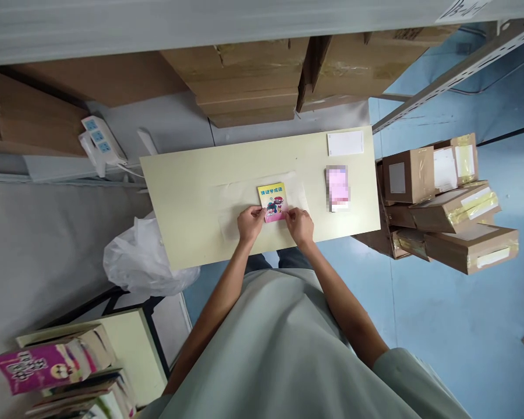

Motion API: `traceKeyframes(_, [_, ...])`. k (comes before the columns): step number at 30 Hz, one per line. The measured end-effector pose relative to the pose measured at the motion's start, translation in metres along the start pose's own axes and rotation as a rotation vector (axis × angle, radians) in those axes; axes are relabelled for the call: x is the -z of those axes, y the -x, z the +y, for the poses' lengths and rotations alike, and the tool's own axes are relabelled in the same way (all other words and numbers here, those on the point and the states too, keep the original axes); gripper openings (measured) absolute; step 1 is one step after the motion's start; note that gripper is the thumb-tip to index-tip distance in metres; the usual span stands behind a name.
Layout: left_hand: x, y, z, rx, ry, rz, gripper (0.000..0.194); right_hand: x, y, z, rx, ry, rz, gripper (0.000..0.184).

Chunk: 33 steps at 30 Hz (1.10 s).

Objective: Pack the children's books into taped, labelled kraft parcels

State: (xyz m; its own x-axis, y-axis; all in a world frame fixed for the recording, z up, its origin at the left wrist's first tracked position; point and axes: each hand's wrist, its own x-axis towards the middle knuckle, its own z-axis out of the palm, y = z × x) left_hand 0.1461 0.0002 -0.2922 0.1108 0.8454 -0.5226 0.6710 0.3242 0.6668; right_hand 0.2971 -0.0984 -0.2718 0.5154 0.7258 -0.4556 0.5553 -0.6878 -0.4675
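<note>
In the head view, see at the right of the table (192, 203) several taped cardboard boxes (452, 203), stacked unevenly and bearing white labels. Find larger cardboard boxes (248, 81) beyond the far edge of the table, under a grey beam (201, 29). Cannot tell what any of the boxes contain. At the left, see a whitish plastic bag (137, 259) bulging beside the table; cannot make out its contents.

Pinches the lower left edge of the small yellow-and-pink booklet (273, 198) between thumb and fingers of the left hand (250, 226); pinches its lower right edge likewise with the right hand (300, 227), both hands nearly closed. Holds the booklet cover up, over a thin translucent sheet (240, 198) spread on the table. To the right, see a pixelated pink item (338, 186) and, farther back, a white card (345, 143).
</note>
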Motion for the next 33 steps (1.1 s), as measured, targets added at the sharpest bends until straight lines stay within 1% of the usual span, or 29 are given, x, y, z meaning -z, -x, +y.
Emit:
traceKeyframes(3, [0.000, 0.000, 0.002, 0.029, -0.011, -0.004, 0.017, 0.003, -0.004, 0.003, -0.015, -0.036, -0.032, 0.021])
traceKeyframes(6, [0.001, 0.000, 0.003, 0.031, -0.012, -0.017, 0.015, 0.008, -0.009, 0.008, -0.034, -0.074, -0.105, 0.019])
traceKeyframes(7, [0.001, 0.000, 0.003, 0.028, -0.007, -0.022, 0.015, 0.011, -0.010, 0.011, -0.036, -0.080, -0.115, 0.018])
traceKeyframes(8, [0.002, 0.000, 0.003, 0.028, -0.001, -0.026, 0.015, 0.014, -0.010, 0.014, -0.034, -0.080, -0.098, 0.018])
traceKeyframes(10, [0.002, -0.001, 0.003, 0.036, 0.004, -0.035, 0.015, 0.020, -0.012, 0.021, -0.027, -0.071, 0.015, 0.019])
traceKeyframes(12, [0.003, -0.002, 0.003, 0.046, 0.002, -0.044, 0.014, 0.024, -0.016, 0.027, -0.030, -0.072, 0.165, 0.027])
traceKeyframes(13, [0.004, -0.002, 0.003, 0.048, 0.000, -0.047, 0.013, 0.025, -0.018, 0.030, -0.036, -0.082, 0.216, 0.033])
traceKeyframes(14, [0.004, -0.002, 0.003, 0.047, -0.001, -0.049, 0.012, 0.025, -0.021, 0.032, -0.045, -0.102, 0.238, 0.037])
traceKeyframes(16, [0.004, -0.002, 0.003, 0.039, 0.007, -0.045, 0.012, 0.025, -0.028, 0.034, -0.072, -0.169, 0.216, 0.040])
traceKeyframes(19, [0.003, -0.001, 0.003, 0.031, 0.024, -0.028, 0.011, 0.024, -0.035, 0.031, -0.116, -0.295, 0.141, 0.034])
traceKeyframes(21, [0.001, -0.001, 0.001, 0.027, 0.038, -0.013, 0.010, 0.027, -0.035, 0.026, -0.103, -0.370, 0.137, 0.034])
traceKeyframes(24, [-0.003, 0.000, -0.003, 0.014, 0.076, 0.007, 0.010, 0.031, -0.028, 0.014, -0.018, -0.451, 0.150, 0.034])
traceKeyframes(27, [-0.007, 0.000, -0.007, -0.004, 0.128, 0.021, 0.012, 0.029, -0.021, -0.002, 0.099, -0.481, 0.090, 0.031])
traceKeyframes(31, [-0.012, 0.001, -0.011, -0.037, 0.173, 0.053, 0.015, 0.009, -0.025, -0.018, 0.219, -0.428, -0.046, 0.023])
traceKeyframes(33, [-0.013, 0.001, -0.013, -0.064, 0.197, 0.063, 0.020, -0.003, -0.029, -0.022, 0.251, -0.355, -0.082, 0.018])
